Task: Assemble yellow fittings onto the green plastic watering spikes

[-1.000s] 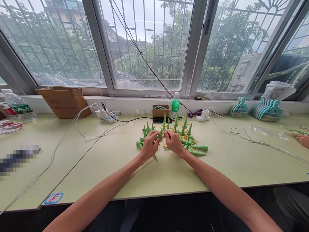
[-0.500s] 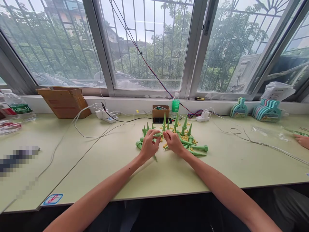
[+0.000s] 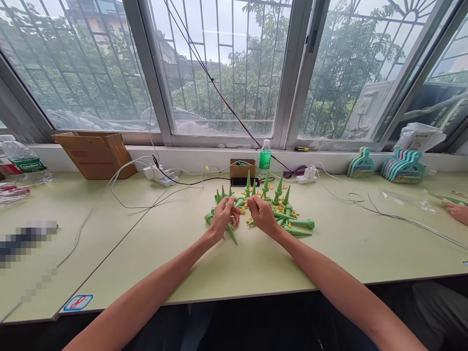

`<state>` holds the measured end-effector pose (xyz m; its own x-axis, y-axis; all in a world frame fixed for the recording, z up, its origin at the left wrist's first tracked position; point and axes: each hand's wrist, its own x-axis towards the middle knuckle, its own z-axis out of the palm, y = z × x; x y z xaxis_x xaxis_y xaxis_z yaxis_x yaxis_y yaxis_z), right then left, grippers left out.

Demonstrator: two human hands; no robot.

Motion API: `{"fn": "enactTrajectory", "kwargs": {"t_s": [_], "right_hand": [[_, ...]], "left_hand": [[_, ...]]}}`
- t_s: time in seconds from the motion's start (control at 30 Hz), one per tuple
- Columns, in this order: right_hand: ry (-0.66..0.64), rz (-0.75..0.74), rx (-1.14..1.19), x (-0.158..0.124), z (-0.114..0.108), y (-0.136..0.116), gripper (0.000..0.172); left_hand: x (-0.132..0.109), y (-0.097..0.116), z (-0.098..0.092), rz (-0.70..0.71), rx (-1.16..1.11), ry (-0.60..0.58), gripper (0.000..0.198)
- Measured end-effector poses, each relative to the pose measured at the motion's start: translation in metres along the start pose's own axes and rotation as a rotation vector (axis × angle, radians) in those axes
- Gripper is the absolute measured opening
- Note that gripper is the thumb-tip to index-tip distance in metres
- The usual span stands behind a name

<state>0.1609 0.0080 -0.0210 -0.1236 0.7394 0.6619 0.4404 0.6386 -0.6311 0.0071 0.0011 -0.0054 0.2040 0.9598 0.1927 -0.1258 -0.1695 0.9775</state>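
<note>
My left hand [image 3: 224, 215] is closed with thumb and forefinger together, above the left side of a pile of green plant watering spikes [image 3: 300, 224]. What it may hold is hidden by the fingers. A green spike [image 3: 231, 235] points toward me beneath it. My right hand [image 3: 260, 212] is curled closed just to the right, apart from the left; its contents are also hidden. Several spikes stand upright behind the hands, such as one green spike [image 3: 279, 189]. Small yellow pieces [image 3: 281, 208] lie among them.
Behind the pile are a phone [image 3: 239, 182], a small cardboard box [image 3: 243, 168] and a green-labelled bottle [image 3: 265, 157]. Power strips [image 3: 166, 178] and white cables cross the table. Teal fan-shaped items [image 3: 404, 167] stand at right, near another person's hand [image 3: 457, 212].
My hands have come slightly apart. The left has turned and shifted a little left, its fingers closing more; the green piece between both hands no longer shows there. The right has barely moved.
</note>
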Motion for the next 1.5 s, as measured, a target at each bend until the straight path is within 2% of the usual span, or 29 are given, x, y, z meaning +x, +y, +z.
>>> {"fn": "enactTrajectory", "kwargs": {"t_s": [0.13, 0.6, 1.2, 1.5], "right_hand": [[-0.028, -0.014, 0.009, -0.001, 0.0022, 0.0025, 0.036], [-0.045, 0.011, 0.011, -0.0028, 0.0072, 0.0067, 0.037], [-0.011, 0.01, -0.001, -0.002, 0.006, 0.0047, 0.038], [0.011, 0.004, -0.013, -0.0008, 0.0044, 0.0, 0.04]], "left_hand": [[-0.0023, 0.0007, 0.0002, -0.009, -0.021, -0.08, 0.035], [-0.0035, 0.0001, -0.0018, 0.014, 0.027, -0.07, 0.037], [-0.0033, -0.0054, -0.0035, 0.237, 0.222, -0.044, 0.033], [-0.0049, -0.0063, -0.0063, 0.279, 0.347, -0.045, 0.033]]}}
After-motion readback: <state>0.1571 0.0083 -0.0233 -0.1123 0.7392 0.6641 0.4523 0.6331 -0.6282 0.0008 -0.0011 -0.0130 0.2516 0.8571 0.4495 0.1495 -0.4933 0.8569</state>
